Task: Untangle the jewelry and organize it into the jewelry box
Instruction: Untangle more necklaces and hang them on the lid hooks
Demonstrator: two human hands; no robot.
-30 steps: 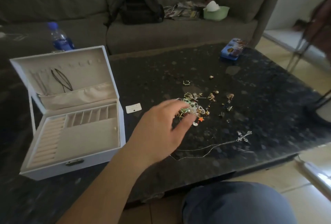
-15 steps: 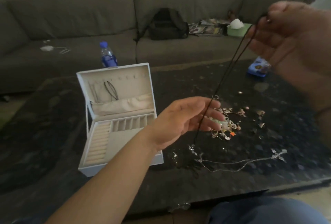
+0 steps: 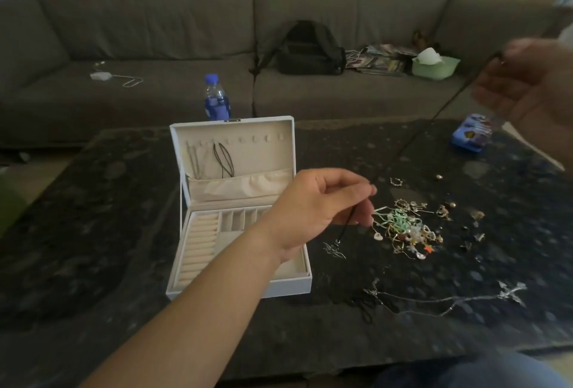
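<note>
A black cord [image 3: 415, 136] is being held taut above the table [image 3: 124, 232], pinched by the left hand [image 3: 322, 204] and the raised right hand [image 3: 527, 84]. A pendant [image 3: 334, 249] is being dangled beside the open box [image 3: 198, 232].

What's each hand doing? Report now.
Left hand: pinches the black cord necklace near its pendant.
Right hand: holds the cord's upper end, blurred.

Bare forearms, blue-clad knee [image 3: 483, 372]
</note>
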